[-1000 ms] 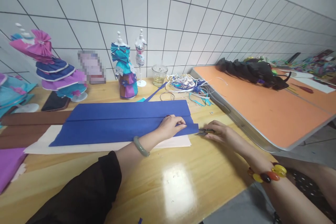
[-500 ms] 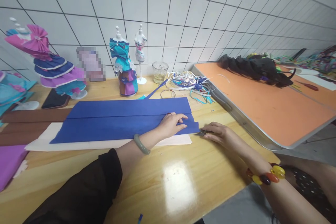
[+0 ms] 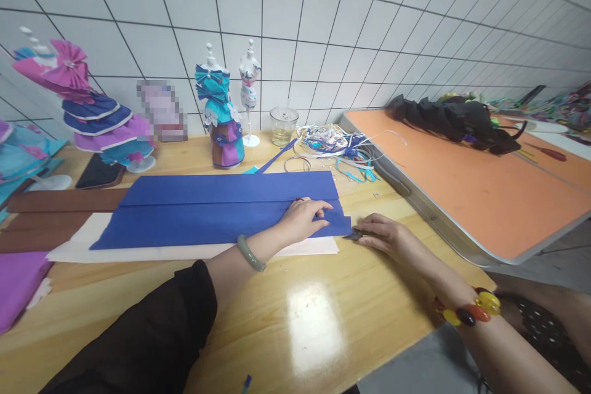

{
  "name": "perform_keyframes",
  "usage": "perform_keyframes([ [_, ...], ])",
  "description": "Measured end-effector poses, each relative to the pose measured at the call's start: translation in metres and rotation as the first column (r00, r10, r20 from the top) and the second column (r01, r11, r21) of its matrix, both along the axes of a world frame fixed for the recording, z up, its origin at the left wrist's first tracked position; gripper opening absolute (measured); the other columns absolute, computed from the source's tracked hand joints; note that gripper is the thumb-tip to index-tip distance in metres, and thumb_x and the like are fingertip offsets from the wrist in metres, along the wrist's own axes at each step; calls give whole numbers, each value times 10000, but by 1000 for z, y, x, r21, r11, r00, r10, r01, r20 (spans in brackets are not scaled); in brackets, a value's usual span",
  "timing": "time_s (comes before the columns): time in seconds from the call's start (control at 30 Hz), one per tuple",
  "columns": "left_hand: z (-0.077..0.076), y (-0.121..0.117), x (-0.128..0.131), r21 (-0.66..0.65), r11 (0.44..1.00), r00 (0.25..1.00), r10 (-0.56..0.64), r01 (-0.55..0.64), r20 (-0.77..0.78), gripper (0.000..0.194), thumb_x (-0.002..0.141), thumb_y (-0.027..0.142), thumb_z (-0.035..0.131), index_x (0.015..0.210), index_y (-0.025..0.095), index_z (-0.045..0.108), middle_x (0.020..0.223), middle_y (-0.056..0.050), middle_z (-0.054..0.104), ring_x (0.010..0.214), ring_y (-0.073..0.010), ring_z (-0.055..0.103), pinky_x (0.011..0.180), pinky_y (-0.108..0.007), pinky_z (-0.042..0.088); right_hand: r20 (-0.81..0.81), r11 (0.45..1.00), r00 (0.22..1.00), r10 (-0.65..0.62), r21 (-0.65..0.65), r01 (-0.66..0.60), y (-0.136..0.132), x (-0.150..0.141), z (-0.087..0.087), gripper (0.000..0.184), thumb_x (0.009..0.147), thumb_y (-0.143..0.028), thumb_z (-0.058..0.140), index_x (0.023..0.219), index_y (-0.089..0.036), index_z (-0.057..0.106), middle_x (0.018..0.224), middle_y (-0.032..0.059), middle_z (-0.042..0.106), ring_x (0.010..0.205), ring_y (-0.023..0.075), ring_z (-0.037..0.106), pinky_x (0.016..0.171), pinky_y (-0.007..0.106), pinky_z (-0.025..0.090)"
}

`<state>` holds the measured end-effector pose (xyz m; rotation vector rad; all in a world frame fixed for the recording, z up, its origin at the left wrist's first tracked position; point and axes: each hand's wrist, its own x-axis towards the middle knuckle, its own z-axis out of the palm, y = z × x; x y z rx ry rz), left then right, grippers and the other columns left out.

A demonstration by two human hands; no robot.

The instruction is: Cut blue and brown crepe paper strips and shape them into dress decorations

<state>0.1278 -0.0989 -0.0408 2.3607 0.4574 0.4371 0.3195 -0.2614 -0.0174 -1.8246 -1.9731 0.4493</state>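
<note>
My left hand [image 3: 305, 220] lies on the folded blue fabric [image 3: 198, 225], fingers spread near its right end. A greenish bangle [image 3: 250, 253] circles that wrist. My right hand [image 3: 378, 233] is closed round small dark scissors [image 3: 354, 234], most of them hidden in the fingers. Their tip is by the lower right corner of the blue fabric; whether the blades touch the cloth I cannot tell. A pale cream sheet [image 3: 318, 246] shows from under the blue fabric along its front edge.
Behind the fabric stand dressed mini mannequins [image 3: 221, 117], a glass [image 3: 283, 126] with pale liquid and a tangle of ribbons [image 3: 332, 141]. Brown fabric [image 3: 50, 221], purple fabric [image 3: 18, 289] and a dark phone [image 3: 99, 171] are on the left. An orange-topped board [image 3: 462, 184] stands right.
The view has shifted very slightly. Both hands keep almost the same places at the fabric, and the scissors stay by its corner.
</note>
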Motion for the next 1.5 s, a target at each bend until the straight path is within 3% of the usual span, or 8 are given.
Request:
perform_keyframes([
  [1.5, -4, 1, 1, 6, 1000, 999, -20, 20, 48, 279, 742, 237, 603, 1021, 243, 599, 827, 28, 636, 770, -121, 527, 725, -247, 381, -30, 1000, 999, -10, -28, 9, 3, -1, -5, 266, 832, -371, 522, 1037, -245, 634, 975, 73, 586, 871, 199, 585, 772, 326, 472],
])
